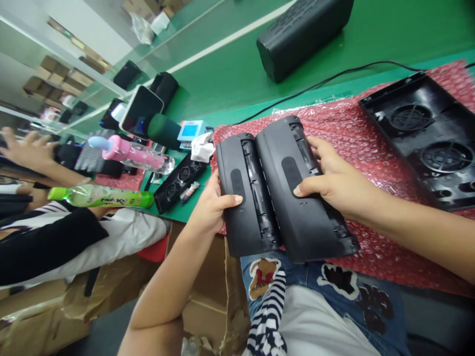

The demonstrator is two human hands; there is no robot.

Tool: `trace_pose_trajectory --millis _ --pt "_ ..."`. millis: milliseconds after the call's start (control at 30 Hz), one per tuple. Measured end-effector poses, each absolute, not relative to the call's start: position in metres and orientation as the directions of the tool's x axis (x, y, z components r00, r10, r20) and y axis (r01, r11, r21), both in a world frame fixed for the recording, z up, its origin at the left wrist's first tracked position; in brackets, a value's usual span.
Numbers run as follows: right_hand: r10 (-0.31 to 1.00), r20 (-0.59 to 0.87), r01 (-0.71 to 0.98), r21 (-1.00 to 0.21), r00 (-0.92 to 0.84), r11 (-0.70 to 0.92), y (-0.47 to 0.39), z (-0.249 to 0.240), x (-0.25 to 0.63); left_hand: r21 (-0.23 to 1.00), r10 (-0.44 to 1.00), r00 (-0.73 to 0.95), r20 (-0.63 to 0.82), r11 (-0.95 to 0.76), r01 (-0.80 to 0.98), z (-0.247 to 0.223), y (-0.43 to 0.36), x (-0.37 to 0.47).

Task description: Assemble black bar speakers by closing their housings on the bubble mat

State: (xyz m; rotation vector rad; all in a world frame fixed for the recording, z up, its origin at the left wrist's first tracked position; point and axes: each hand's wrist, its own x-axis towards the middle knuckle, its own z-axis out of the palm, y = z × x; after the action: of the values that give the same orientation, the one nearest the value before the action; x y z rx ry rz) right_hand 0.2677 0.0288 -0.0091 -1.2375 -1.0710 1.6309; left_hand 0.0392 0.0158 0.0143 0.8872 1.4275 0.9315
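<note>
Two black plastic speaker housings lie side by side between my hands, over the front edge of the table. My left hand [216, 202] grips the left housing [239, 222] by its outer side, thumb on top near the dark oval patch. Around the far side of the right housing [287, 217] curl the fingers of my right hand [330, 180], its thumb pressing beside a similar oval patch. Both housings show a recessed channel along one side. Red bubble wrap [345, 123] spreads beneath and behind them.
A black shell with round grilles [404, 143] rests at right. A black speaker [297, 39] stands on the green belt, a cable [326, 79] before it. Leftward are a blue device [191, 131], a pink bottle [129, 153], a green-labelled bottle [107, 197] and a co-worker's hand [25, 151].
</note>
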Motion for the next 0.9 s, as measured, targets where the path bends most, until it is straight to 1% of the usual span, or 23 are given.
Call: trace_pose_trajectory --millis 167,267,333,367,433,500,533,600,667,733,833,900 --pt "0.961 -0.220 -0.009 -0.974 -0.169 -0.225 0.029 -0.011 0.269 0.920 0.920 -0.041 -0.391 0.391 0.015 0.013 0.015 0.038" --pt "0.962 -0.196 0.028 -0.980 -0.190 -0.195 0.032 -0.011 0.271 0.922 0.922 -0.039 -0.386 0.387 0.012 0.012 0.014 0.037" --pt "0.966 -0.165 0.110 -0.983 -0.200 -0.145 0.032 -0.010 0.272 0.922 0.922 -0.039 -0.386 0.387 0.012 0.011 0.014 0.037" --pt "0.971 -0.128 0.177 -0.980 -0.201 -0.093 0.030 -0.008 0.273 0.922 0.922 -0.039 -0.385 0.386 0.012 0.010 0.014 0.037" --pt "0.973 -0.009 0.323 -0.944 -0.232 0.068 0.024 -0.003 0.274 0.925 0.924 -0.037 -0.380 0.380 0.006 0.009 0.014 0.036" --pt "0.934 0.097 0.433 -0.866 -0.345 0.250 0.016 0.004 0.274 0.930 0.930 -0.025 -0.367 0.367 -0.008 0.009 0.014 0.036" --pt "0.899 0.117 0.467 -0.822 -0.423 0.327 0.011 0.008 0.274 0.933 0.933 -0.016 -0.359 0.359 -0.012 0.009 0.014 0.036" --pt "0.835 0.087 0.523 -0.743 -0.544 0.418 0.004 0.013 0.273 0.938 0.938 0.018 -0.346 0.346 -0.001 0.010 0.015 0.037" --pt "0.817 0.021 0.575 -0.700 -0.577 0.424 0.001 0.015 0.273 0.943 0.941 0.063 -0.332 0.330 0.034 0.012 0.016 0.038" --pt "0.835 -0.001 0.603 -0.691 -0.551 0.397 0.000 0.014 0.276 0.950 0.946 0.104 -0.308 0.300 0.087 0.013 0.018 0.039" --pt "0.887 0.026 0.596 -0.732 -0.462 0.331 0.000 0.011 0.289 0.951 0.956 0.131 -0.261 0.231 0.207 0.011 0.020 0.043" --pt "0.935 0.027 0.573 -0.783 -0.355 0.240 0.000 0.009 0.302 0.940 0.971 0.131 -0.200 0.153 0.304 0.008 0.023 0.046"
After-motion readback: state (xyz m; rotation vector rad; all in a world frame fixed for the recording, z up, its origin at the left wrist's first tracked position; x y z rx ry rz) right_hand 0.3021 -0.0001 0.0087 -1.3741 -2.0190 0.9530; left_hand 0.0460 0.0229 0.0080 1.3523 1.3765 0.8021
